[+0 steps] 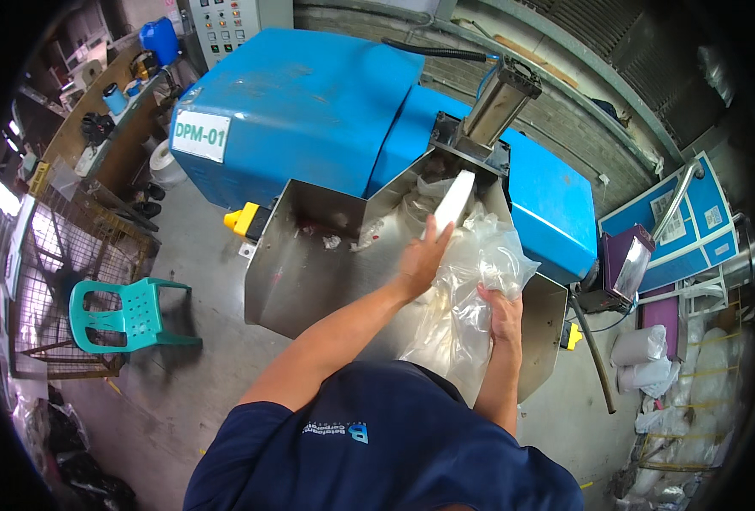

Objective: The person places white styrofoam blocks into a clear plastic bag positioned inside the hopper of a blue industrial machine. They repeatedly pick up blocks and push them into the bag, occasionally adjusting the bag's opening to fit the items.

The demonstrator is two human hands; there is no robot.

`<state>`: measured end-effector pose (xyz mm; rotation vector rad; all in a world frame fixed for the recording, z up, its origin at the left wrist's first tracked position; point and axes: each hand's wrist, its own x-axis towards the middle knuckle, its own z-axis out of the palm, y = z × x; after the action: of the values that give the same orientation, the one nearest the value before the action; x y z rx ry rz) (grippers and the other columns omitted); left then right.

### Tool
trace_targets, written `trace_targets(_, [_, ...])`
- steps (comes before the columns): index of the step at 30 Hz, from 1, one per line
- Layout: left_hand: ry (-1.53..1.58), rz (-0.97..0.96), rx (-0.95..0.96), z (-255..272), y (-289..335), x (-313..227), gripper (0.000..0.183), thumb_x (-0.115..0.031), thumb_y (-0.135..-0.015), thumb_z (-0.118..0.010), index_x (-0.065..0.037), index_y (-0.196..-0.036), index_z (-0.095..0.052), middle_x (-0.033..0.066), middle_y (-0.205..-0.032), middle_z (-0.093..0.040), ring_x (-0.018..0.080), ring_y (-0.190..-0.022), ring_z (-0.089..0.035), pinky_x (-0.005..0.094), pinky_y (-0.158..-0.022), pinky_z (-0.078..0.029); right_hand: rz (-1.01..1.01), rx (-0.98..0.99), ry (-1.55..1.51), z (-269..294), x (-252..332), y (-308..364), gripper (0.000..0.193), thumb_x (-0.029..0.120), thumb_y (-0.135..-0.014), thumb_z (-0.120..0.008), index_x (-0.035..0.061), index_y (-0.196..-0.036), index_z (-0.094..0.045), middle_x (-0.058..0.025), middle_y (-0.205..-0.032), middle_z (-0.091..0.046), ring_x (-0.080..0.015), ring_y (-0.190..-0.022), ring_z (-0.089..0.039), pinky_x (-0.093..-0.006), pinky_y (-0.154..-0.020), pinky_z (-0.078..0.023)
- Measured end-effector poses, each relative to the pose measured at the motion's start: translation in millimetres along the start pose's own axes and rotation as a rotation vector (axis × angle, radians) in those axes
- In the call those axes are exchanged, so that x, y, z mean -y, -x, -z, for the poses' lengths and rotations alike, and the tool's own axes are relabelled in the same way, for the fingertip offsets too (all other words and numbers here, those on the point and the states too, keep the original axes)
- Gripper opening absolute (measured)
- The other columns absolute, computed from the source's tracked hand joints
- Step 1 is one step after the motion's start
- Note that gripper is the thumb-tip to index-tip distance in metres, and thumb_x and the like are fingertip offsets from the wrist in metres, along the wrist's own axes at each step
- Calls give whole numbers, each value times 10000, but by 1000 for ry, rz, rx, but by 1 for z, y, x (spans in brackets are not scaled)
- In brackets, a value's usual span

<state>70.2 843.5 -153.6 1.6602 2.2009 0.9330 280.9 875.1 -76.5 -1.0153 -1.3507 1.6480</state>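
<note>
My left hand (424, 257) is closed on the lower end of a long white flat-sided piece (454, 203), which could be foam or plastic. Its upper end points into the narrow throat of a grey metal hopper (309, 285). My right hand (504, 313) grips the right side of a crumpled clear plastic sheet or bag (454, 319). The plastic spreads from the throat down toward my body, over the hopper's metal floor. What lies deeper in the throat is hidden by the plastic and the white piece.
A large blue machine (301, 102) stands behind the hopper, with a metal cylinder (501, 102) above the throat. Yellow-and-black switches (243, 221) sit at both sides. A green plastic chair (130, 315) is at left. Wrapped bundles (642, 345) lie at right, near a leaning metal bar (595, 358).
</note>
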Motion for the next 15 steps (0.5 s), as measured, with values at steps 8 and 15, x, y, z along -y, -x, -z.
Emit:
trace_targets(8, [-154,50,-25,128,54,18,730,-99,-943,-609,-339,-1617,-462,195,-1672,-420,435,-1086,-724,505,-917,-599,-11,-112,-75,49,-5,36,606,-27,-785,-856,16,-1359,-668,-72,-1219,-733,-202,-1079,-694,-351,-937,-540])
trace_targets(15, [-340,-56,110,111,42,14,729,-65,-899,-625,-285,-1585,-512,263,-1631,-435,443,-917,-733,541,-798,-615,-11,-166,-106,54,-10,64,564,-44,-774,-854,22,-1308,-687,-72,-1188,-733,-200,-1041,-699,-353,-899,-553])
